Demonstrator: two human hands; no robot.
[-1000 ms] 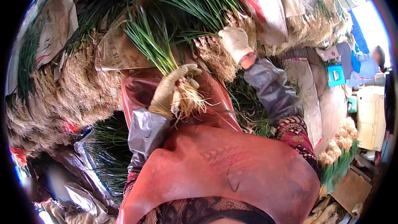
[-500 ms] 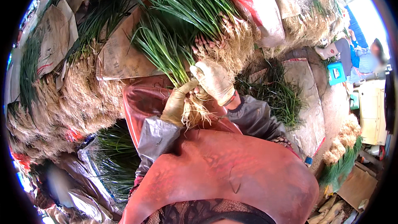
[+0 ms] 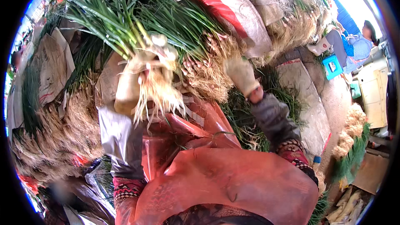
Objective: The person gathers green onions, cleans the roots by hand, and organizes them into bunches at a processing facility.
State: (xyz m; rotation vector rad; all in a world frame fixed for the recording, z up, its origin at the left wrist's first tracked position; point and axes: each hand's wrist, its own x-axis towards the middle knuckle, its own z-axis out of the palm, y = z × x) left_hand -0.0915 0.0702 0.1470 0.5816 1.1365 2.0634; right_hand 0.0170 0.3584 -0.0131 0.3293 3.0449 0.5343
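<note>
My gloved left hand (image 3: 128,84) is raised to the left, closed around a bunch of spring onions (image 3: 137,37). Their green leaves point up and away; long pale roots hang below the glove. To the right, my gloved right hand (image 3: 241,74) is blurred beside the roots of a big pile of spring onions (image 3: 179,21). Its fingers are too smeared to show whether they hold anything. Pinkish bulbs line that pile's near edge.
A red-and-white sack (image 3: 233,12) covers more onions at the back. Rooty bundles (image 3: 75,116) are stacked at left. Loose green leaves (image 3: 254,129) lie on the ground at right, beside a flat sack (image 3: 306,100). Another person (image 3: 354,50) sits far right near a blue container (image 3: 332,67).
My hands were together over my lap on the bunch. Now they have parted: the left has carried the bunch up and left, while the right has moved rightward to the pile's roots.
</note>
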